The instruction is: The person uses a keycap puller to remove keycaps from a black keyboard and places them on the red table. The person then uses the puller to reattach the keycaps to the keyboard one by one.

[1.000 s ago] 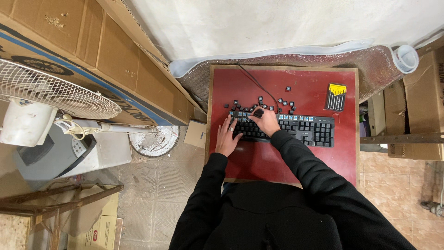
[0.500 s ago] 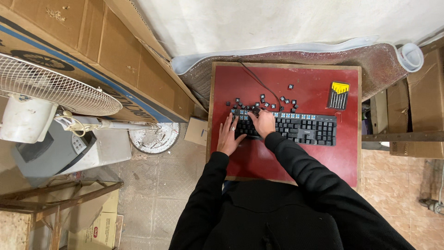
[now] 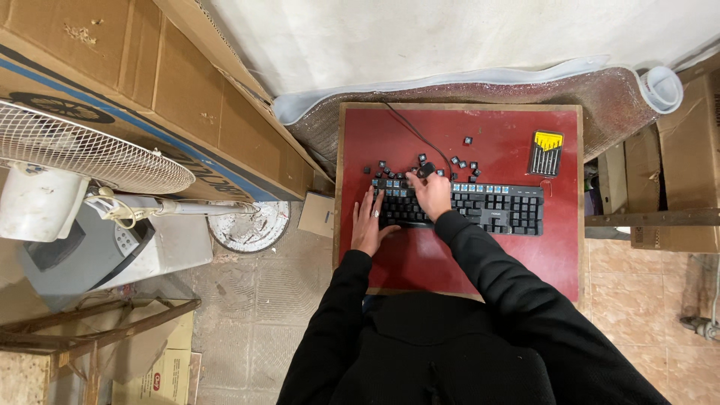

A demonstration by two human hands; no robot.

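Resting flat with fingers spread, the left hand [image 3: 367, 223] presses on the left end of the black keyboard [image 3: 461, 208], while the right hand [image 3: 430, 193] grips a small dark tool [image 3: 425, 169] at the keyboard's upper edge. The keyboard lies across the centre of the red table [image 3: 420, 259]. Loose keycaps [image 3: 459, 162] scatter just above; a yellow-topped screwdriver set [image 3: 546, 152] sits at upper right.

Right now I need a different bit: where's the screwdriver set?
In the head view, the screwdriver set lies at the red table's far right corner, beyond the keyboard's right end.
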